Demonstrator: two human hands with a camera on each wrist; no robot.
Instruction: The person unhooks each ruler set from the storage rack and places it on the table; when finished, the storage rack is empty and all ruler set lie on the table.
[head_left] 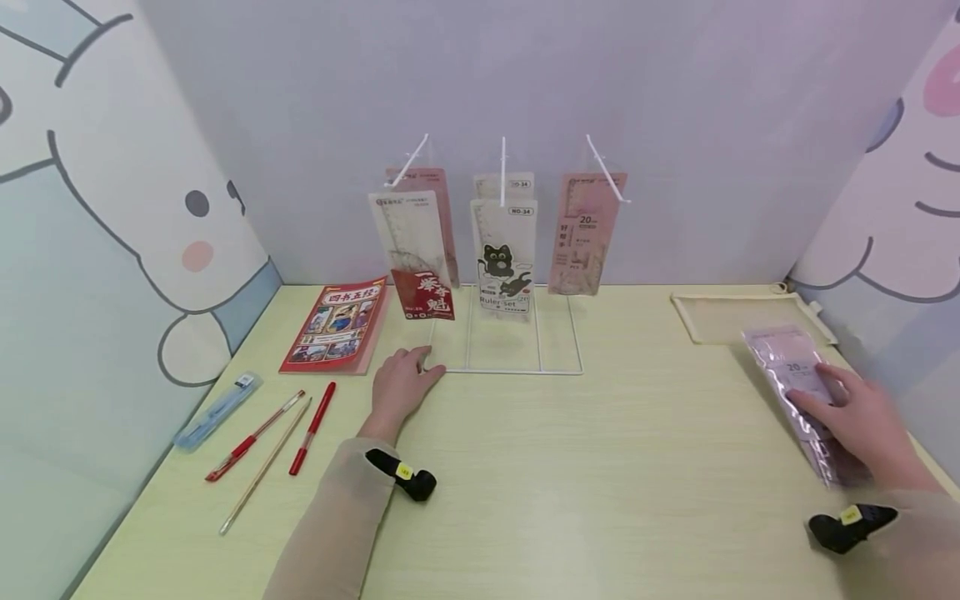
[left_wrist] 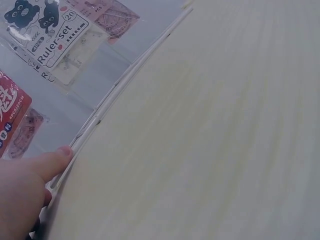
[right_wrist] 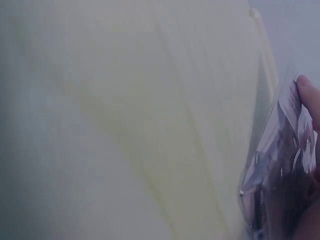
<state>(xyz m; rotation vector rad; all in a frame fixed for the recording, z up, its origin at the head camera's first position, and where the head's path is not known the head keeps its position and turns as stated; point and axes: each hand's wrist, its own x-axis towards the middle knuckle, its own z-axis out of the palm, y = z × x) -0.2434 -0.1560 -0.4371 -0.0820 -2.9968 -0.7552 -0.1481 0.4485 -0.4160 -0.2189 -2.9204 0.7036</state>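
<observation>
The right hand (head_left: 855,412) lies with its fingers fairly straight on a glossy packet (head_left: 806,400) at the right side of the table (head_left: 570,475), near the table's right edge; the thumb seems to press one side, though whether any finger curls under it cannot be told. That slick plastic film could slide under a flat press, and a careless drag might push the packet off the edge or crumple it. The left hand (head_left: 401,385) rests flat, fingers relaxed, with a fingertip (left_wrist: 62,152) touching the front corner of a thin white wire rack (head_left: 510,367); the rack looks light, so a nudge could shift it or set the hanging packets (head_left: 504,250) swinging off their slim pegs. These hanging packets are flat, clear sleeves with printed cards inside. Left of the rack lie a red paperback book (head_left: 337,327), two red pens (head_left: 311,427), a slim wooden stick (head_left: 264,468) and a pale blue case (head_left: 217,410). The table is pale yellow with a faint wood grain.
</observation>
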